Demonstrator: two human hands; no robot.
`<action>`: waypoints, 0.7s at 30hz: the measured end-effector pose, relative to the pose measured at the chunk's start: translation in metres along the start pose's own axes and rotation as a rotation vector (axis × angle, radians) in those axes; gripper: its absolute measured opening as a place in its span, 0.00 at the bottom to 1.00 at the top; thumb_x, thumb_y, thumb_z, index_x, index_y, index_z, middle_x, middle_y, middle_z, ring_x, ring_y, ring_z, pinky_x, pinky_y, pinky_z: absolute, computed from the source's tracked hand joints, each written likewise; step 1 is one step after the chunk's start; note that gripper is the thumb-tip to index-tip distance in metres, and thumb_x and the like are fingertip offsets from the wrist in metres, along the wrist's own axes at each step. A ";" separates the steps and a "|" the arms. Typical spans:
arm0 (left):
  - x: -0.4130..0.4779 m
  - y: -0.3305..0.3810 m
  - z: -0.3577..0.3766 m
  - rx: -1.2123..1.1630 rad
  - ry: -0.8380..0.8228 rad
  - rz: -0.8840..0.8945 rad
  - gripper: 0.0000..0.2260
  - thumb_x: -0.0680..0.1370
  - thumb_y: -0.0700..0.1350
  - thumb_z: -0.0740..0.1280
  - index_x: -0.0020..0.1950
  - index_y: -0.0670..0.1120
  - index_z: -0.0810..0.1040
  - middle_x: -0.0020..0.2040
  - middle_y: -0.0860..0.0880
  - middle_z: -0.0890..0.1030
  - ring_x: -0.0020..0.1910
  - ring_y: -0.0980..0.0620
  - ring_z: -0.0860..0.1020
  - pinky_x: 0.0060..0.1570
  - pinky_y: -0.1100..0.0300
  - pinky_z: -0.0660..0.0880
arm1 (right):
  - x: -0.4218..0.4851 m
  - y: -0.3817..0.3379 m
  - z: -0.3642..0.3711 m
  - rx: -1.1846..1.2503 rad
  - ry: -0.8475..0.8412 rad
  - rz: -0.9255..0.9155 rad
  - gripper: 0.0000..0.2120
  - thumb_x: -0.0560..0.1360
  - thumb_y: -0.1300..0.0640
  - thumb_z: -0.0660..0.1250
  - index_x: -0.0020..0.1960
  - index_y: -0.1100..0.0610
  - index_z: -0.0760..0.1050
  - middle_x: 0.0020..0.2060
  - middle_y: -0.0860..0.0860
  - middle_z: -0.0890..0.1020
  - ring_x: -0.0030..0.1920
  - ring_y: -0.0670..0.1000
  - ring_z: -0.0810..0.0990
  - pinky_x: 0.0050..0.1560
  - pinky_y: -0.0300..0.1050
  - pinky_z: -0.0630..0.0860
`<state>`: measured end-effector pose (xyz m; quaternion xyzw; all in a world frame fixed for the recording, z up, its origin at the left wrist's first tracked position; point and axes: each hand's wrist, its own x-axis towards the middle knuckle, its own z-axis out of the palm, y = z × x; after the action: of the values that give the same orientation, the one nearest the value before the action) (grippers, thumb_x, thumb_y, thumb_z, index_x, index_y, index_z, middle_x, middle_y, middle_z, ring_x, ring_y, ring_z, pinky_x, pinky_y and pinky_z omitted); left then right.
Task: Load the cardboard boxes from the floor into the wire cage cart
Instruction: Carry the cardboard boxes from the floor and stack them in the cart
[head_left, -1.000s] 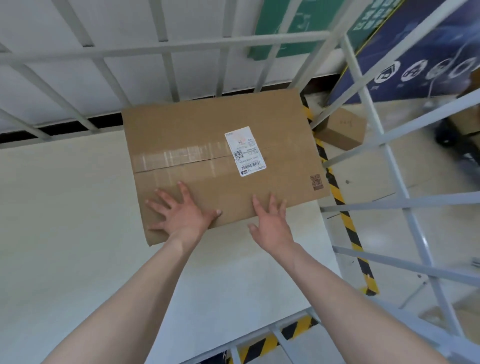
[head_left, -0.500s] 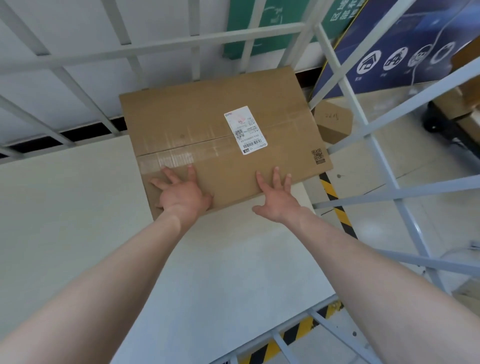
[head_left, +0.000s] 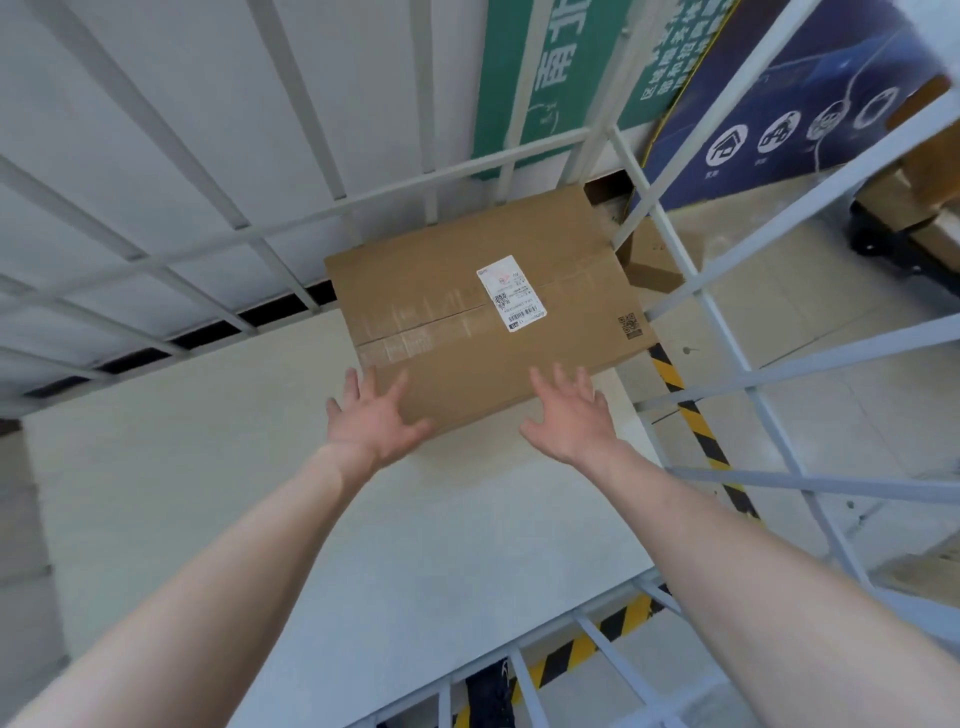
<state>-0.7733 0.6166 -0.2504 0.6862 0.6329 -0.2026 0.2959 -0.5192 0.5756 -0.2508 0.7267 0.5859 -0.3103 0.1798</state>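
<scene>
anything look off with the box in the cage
Nothing much. The box lies flat on the cage floor in the far right corner, slightly skewed to the bars. Its tape seam and label look intact. Both hands are open at its near edge.

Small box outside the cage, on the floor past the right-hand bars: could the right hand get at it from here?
Probably not. The right hand is inside the wire cage cart, and the cart's bars stand between it and the small box. The big cardboard box also fills that corner.
</scene>
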 end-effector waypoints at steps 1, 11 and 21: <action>-0.020 -0.002 -0.013 0.006 0.006 0.002 0.39 0.77 0.68 0.60 0.82 0.57 0.48 0.83 0.43 0.45 0.81 0.40 0.41 0.76 0.38 0.49 | -0.018 -0.008 -0.009 0.011 -0.004 -0.001 0.38 0.78 0.44 0.59 0.82 0.47 0.45 0.82 0.54 0.46 0.80 0.63 0.41 0.77 0.63 0.49; -0.231 -0.010 -0.148 0.010 0.153 0.112 0.38 0.77 0.65 0.62 0.82 0.57 0.50 0.83 0.43 0.47 0.81 0.42 0.43 0.77 0.41 0.50 | -0.270 -0.076 -0.103 0.089 0.090 -0.198 0.35 0.80 0.46 0.56 0.82 0.48 0.45 0.82 0.53 0.46 0.80 0.61 0.43 0.77 0.62 0.50; -0.413 0.038 -0.175 -0.187 0.198 0.330 0.38 0.77 0.60 0.65 0.82 0.53 0.52 0.82 0.44 0.53 0.81 0.45 0.48 0.77 0.44 0.51 | -0.475 -0.076 -0.124 0.333 0.321 0.011 0.33 0.82 0.45 0.53 0.82 0.47 0.43 0.82 0.53 0.46 0.81 0.58 0.43 0.78 0.58 0.47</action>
<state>-0.8012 0.4224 0.1550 0.7666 0.5538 -0.0234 0.3240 -0.6205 0.3204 0.1630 0.7897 0.5437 -0.2818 -0.0363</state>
